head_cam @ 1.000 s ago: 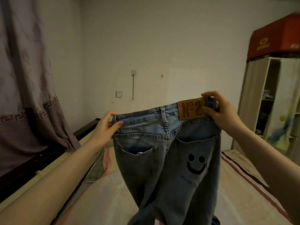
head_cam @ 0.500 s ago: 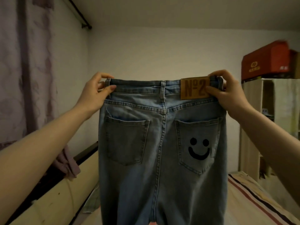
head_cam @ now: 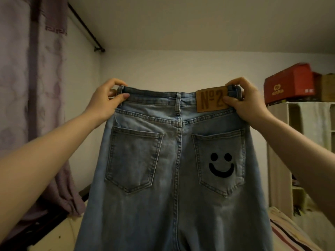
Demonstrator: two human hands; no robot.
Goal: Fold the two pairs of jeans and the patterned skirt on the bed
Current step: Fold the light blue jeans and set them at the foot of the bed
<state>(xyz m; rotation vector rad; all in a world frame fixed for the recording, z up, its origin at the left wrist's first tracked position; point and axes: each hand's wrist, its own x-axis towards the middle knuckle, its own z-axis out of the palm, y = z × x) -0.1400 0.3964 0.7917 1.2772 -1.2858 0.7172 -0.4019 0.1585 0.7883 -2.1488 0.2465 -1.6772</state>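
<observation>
Left hand: I see its grip pinching the jeans waistband's left corner.
Right hand: grip pinching the right corner beside the leather patch.
Jeans: hanging upright, back facing me.

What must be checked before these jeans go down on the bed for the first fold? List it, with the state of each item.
1. Left hand pinches its end of the waistband: ok.
2. Right hand pinches the other end, thumb on the leather patch: ok.
3. Waistband level and pulled flat between the hands: ok.
4. Jeans hang straight, back pockets facing the camera, no twist visible: ok.
5. Leg hems free and untangled: cannot tell, they run below the frame.
6. Room on the bed to lay them: cannot tell, the jeans hide most of it.
</observation>
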